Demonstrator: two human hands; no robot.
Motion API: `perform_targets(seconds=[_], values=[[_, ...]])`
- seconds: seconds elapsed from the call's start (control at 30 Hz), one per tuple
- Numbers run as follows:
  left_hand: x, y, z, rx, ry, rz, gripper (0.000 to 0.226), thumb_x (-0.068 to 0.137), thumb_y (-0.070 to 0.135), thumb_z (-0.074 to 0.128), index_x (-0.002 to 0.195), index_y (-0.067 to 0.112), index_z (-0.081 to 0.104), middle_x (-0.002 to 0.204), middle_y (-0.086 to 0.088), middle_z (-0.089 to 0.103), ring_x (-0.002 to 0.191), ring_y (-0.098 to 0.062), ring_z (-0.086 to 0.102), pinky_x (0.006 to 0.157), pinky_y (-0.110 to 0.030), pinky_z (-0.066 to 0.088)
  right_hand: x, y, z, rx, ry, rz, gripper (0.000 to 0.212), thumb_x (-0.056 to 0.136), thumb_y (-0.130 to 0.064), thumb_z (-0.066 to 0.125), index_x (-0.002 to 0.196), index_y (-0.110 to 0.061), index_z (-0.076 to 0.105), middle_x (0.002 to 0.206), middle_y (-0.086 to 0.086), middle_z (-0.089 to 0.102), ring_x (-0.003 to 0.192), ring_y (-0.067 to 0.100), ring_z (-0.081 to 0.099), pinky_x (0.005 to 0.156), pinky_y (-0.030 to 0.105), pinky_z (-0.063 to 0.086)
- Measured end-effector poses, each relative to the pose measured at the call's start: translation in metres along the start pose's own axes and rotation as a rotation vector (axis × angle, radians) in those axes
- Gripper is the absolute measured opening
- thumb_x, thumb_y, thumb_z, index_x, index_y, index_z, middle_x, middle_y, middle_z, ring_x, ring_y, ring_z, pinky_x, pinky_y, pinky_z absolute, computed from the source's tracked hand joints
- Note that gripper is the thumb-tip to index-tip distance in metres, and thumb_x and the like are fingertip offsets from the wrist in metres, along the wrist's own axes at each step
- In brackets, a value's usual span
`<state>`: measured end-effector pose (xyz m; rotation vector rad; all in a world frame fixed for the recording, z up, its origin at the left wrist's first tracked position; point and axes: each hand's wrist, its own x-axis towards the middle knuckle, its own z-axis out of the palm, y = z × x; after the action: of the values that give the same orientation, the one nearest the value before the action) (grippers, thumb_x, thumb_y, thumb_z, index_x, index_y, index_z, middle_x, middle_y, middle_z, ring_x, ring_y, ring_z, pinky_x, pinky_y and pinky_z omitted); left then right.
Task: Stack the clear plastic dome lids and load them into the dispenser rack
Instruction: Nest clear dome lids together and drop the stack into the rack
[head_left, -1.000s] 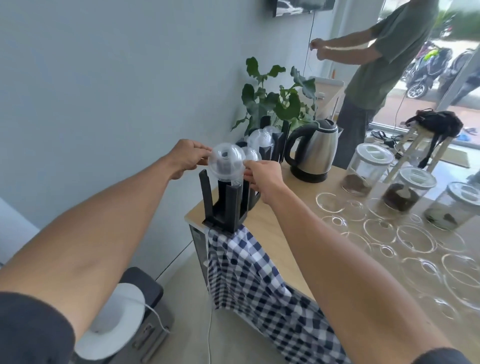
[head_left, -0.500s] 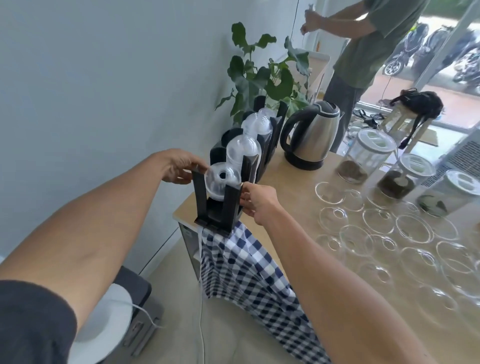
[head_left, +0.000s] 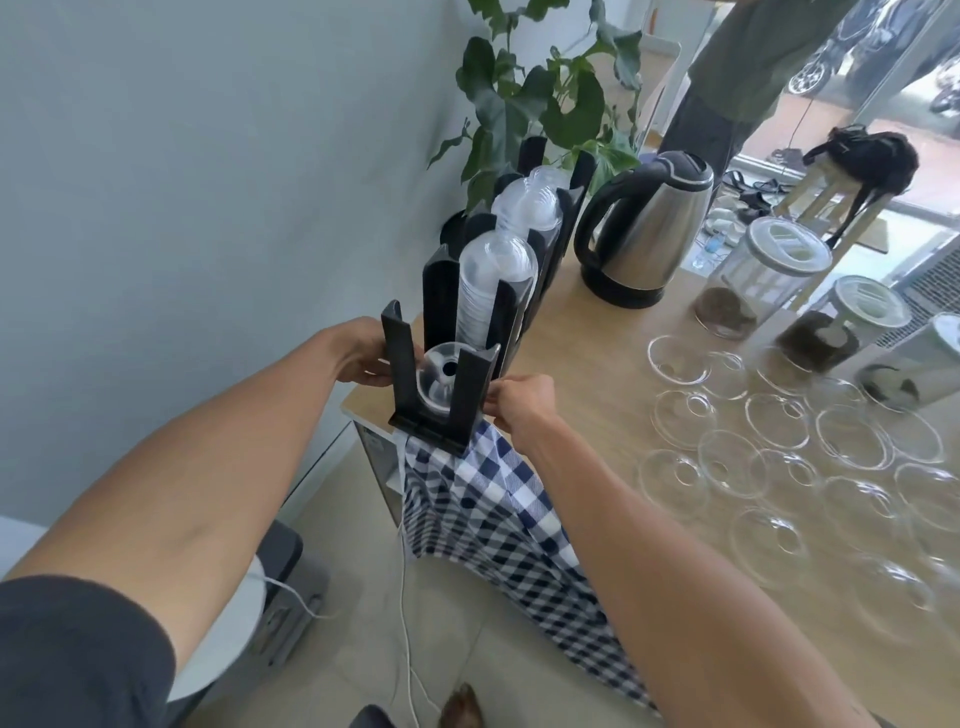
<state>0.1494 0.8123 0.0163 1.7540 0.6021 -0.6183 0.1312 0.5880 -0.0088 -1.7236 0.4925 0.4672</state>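
A black dispenser rack (head_left: 470, 387) stands along the table's left edge by the wall. In its nearest slot a short stack of clear dome lids (head_left: 439, 376) sits low between the uprights, hole facing me. My left hand (head_left: 363, 356) is behind the left upright and my right hand (head_left: 519, 400) at the right upright, both pinching the stack's rim. The slots behind hold taller lid stacks (head_left: 493, 283). Several loose dome lids (head_left: 779, 431) lie spread on the wooden table (head_left: 587, 358) to the right.
A steel kettle (head_left: 644, 228) stands behind the rack, with a leafy plant (head_left: 540, 98) at the wall. Lidded jars (head_left: 763, 275) sit at the far right. A checked cloth (head_left: 498, 514) hangs over the table's near corner. A person stands at the back by the window.
Both hands have lowered the lid stack from above the rack's top down to the bottom of the nearest slot. The view has tilted downward.
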Motion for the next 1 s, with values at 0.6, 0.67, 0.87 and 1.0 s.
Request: perform_targets(seconds=[0.6,0.67,0.87,1.0], values=[[0.032,-0.027,0.009,0.051,0.079,0.076,0.018,0.070,0.010,0.083,0.056,0.013,0.072,0.061,-0.005,0.058,0.054,-0.017,0.043,0.056,-0.031,0.035,0.035,0.020,0.009,-0.252,0.116,-0.066,0.013,0.084,-0.007,0.081,0.083,-0.001,0.069,0.086,0.017,0.076,0.065,0.020,0.062,0.065,0.045,0.062],[0.032,-0.027,0.010,0.060,0.098,0.071,0.018,0.069,0.011,0.080,0.055,0.016,0.070,0.068,-0.007,0.059,0.064,-0.019,0.045,0.060,-0.033,0.037,0.035,0.020,0.008,-0.248,0.110,-0.080,0.015,0.083,-0.009,0.081,0.085,-0.001,0.069,0.084,0.017,0.075,0.065,0.020,0.061,0.066,0.043,0.062],[0.019,-0.029,0.015,-0.053,0.210,0.109,0.014,0.088,0.004,0.059,0.078,0.012,0.067,0.077,-0.005,0.064,0.077,-0.022,0.055,0.067,-0.032,0.041,0.024,0.025,0.000,-0.211,0.063,-0.138,0.016,0.086,-0.019,0.071,0.084,-0.003,0.066,0.073,0.010,0.065,0.061,0.019,0.055,0.055,0.033,0.047],[0.007,-0.046,0.019,-0.077,0.368,0.116,0.016,0.086,0.001,0.049,0.083,0.007,0.064,0.080,-0.014,0.061,0.073,-0.024,0.051,0.053,-0.027,0.033,0.013,0.033,-0.011,-0.247,0.030,-0.220,0.010,0.095,-0.012,0.061,0.091,-0.006,0.068,0.080,0.008,0.070,0.068,0.018,0.062,0.057,0.031,0.052]])
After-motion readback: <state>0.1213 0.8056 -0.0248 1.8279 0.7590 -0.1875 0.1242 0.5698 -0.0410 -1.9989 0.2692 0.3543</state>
